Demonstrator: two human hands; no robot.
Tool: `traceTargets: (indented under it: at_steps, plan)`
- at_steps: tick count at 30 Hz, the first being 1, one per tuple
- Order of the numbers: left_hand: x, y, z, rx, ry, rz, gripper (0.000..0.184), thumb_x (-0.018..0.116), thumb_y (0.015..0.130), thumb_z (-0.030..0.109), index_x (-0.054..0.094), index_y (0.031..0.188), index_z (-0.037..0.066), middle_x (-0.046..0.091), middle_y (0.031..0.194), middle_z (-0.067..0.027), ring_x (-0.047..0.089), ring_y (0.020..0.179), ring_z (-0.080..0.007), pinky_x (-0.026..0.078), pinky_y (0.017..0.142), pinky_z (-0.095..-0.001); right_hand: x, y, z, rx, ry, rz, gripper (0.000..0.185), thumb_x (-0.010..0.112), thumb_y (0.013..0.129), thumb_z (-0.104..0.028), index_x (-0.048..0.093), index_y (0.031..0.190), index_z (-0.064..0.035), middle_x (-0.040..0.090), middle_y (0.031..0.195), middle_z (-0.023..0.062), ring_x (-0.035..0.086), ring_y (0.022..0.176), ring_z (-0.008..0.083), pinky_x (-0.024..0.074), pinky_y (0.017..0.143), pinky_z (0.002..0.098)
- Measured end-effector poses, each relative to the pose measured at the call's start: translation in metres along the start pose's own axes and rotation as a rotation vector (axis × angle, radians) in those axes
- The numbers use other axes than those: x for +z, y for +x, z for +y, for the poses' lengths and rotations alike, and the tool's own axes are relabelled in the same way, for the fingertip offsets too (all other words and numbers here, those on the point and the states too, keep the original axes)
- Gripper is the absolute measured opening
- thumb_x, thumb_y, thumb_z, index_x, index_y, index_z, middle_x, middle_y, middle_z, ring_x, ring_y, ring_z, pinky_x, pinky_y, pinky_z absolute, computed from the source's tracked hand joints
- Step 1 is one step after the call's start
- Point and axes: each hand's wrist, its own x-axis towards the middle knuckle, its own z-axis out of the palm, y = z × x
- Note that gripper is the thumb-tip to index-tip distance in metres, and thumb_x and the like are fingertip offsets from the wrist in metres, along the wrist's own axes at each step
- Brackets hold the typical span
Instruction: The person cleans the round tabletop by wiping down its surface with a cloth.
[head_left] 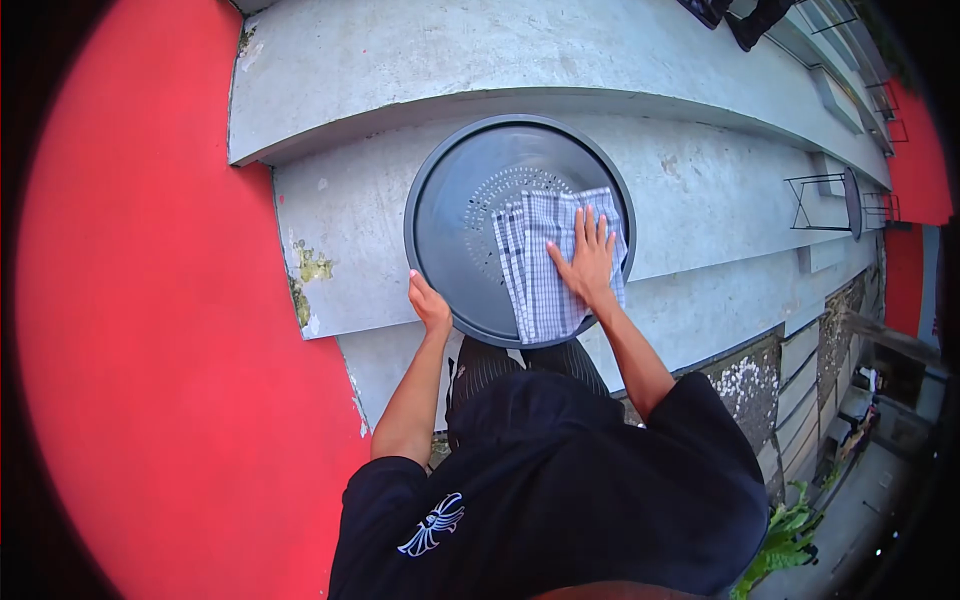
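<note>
A round dark-grey metal tabletop (450, 180), with a raised rim and a pattern of small holes, is in front of my body. My left hand (430, 303) grips its near left rim, thumb on top and the other fingers hidden underneath. Spread over the right part of the surface is a folded checked cloth (545, 290) in white and dark blue-grey. My right hand (592, 260) lies flat on this cloth with its fingers apart, pressing it against the metal. Whatever supports the tabletop from below is hidden.
Broad pale concrete steps (700, 210) run across the view, with chipped paint at their left ends. A red wall (150, 300) borders them on the left. At the right stands another round table (853, 203) on thin black legs. Another person's dark shoes (742, 32) show at the top.
</note>
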Motion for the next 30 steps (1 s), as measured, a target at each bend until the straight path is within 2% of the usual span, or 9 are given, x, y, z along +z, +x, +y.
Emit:
traceTargets:
  at_steps: [3,6,11,13,17,21,24,26,30]
  plan:
    - [-0.003,-0.002,-0.006,0.027,-0.045,-0.012,0.061,0.036,0.115,0.044,0.061,0.112,-0.012,0.067,0.104,-0.0199,0.056,0.095,-0.0284,0.046,0.092,-0.0396,0.018,0.060,-0.029,-0.070,0.009,0.130,0.100,0.053,0.095,-0.072,0.028,0.165,-0.0035,0.024,0.173,0.0171,0.018,0.159,0.0449,0.0080,0.126,0.0666]
    - [-0.004,-0.013,-0.002,0.015,-0.002,-0.057,0.062,0.036,0.115,0.044,0.061,0.115,-0.012,0.067,0.107,-0.0203,0.057,0.098,-0.0286,0.046,0.094,-0.0384,0.016,0.085,-0.072,-0.113,0.086,0.112,0.102,0.052,0.094,-0.074,0.030,0.165,-0.0034,0.023,0.173,0.0171,0.016,0.159,0.0444,0.0068,0.126,0.0671]
    - [0.001,-0.017,0.007,0.052,0.026,0.026,0.063,0.036,0.115,0.046,0.062,0.118,-0.012,0.068,0.110,-0.0199,0.060,0.101,-0.0287,0.047,0.095,-0.0378,0.003,0.088,-0.076,-0.215,0.076,0.022,0.096,0.050,0.097,-0.072,0.032,0.164,-0.0054,0.027,0.172,0.0164,0.022,0.158,0.0430,0.0148,0.126,0.0649]
    - [-0.001,-0.016,0.007,0.036,0.023,0.013,0.064,0.036,0.115,0.046,0.062,0.117,-0.011,0.068,0.109,-0.0197,0.060,0.100,-0.0285,0.047,0.094,-0.0381,-0.002,0.067,-0.048,-0.183,0.009,0.032,0.090,0.049,0.100,-0.067,0.032,0.164,-0.0054,0.028,0.172,0.0141,0.025,0.158,0.0397,0.0210,0.125,0.0614]
    - [0.000,-0.012,0.010,0.031,-0.008,-0.008,0.064,0.035,0.115,0.047,0.062,0.111,-0.011,0.068,0.103,-0.0184,0.059,0.095,-0.0278,0.047,0.092,-0.0393,-0.008,-0.025,-0.007,0.010,-0.010,-0.004,0.090,0.051,0.100,-0.064,0.031,0.164,-0.0040,0.027,0.172,0.0146,0.025,0.157,0.0412,0.0202,0.126,0.0613]
    - [0.006,-0.003,0.007,0.033,0.021,0.004,0.064,0.035,0.115,0.047,0.062,0.106,-0.010,0.067,0.098,-0.0166,0.059,0.092,-0.0268,0.047,0.090,-0.0397,-0.015,-0.103,0.007,0.025,-0.105,-0.093,0.093,0.055,0.099,-0.061,0.031,0.162,0.0031,0.027,0.170,0.0218,0.026,0.156,0.0455,0.0179,0.126,0.0609]
    - [0.000,-0.003,0.005,0.011,0.012,-0.013,0.064,0.034,0.115,0.047,0.062,0.105,-0.010,0.067,0.098,-0.0156,0.058,0.092,-0.0258,0.047,0.089,-0.0397,-0.010,-0.110,0.015,-0.017,-0.118,-0.092,0.099,0.057,0.097,-0.063,0.031,0.160,0.0087,0.028,0.169,0.0271,0.027,0.155,0.0476,0.0148,0.127,0.0610]
    - [-0.001,0.000,0.009,-0.061,-0.004,-0.087,0.067,0.033,0.115,0.049,0.060,0.130,-0.010,0.067,0.125,-0.0166,0.060,0.114,-0.0258,0.043,0.106,-0.0350,-0.010,-0.082,0.016,-0.019,-0.094,-0.040,0.103,0.057,0.096,-0.067,0.030,0.160,0.0087,0.029,0.168,0.0284,0.027,0.154,0.0497,0.0140,0.127,0.0620]
    - [-0.003,-0.005,0.004,-0.036,0.012,-0.075,0.067,0.033,0.115,0.049,0.061,0.129,-0.010,0.067,0.125,-0.0161,0.060,0.114,-0.0258,0.043,0.106,-0.0349,-0.005,0.000,0.026,0.027,-0.094,0.071,0.107,0.056,0.094,-0.072,0.032,0.159,0.0093,0.031,0.166,0.0294,0.031,0.153,0.0496,0.0162,0.127,0.0589]
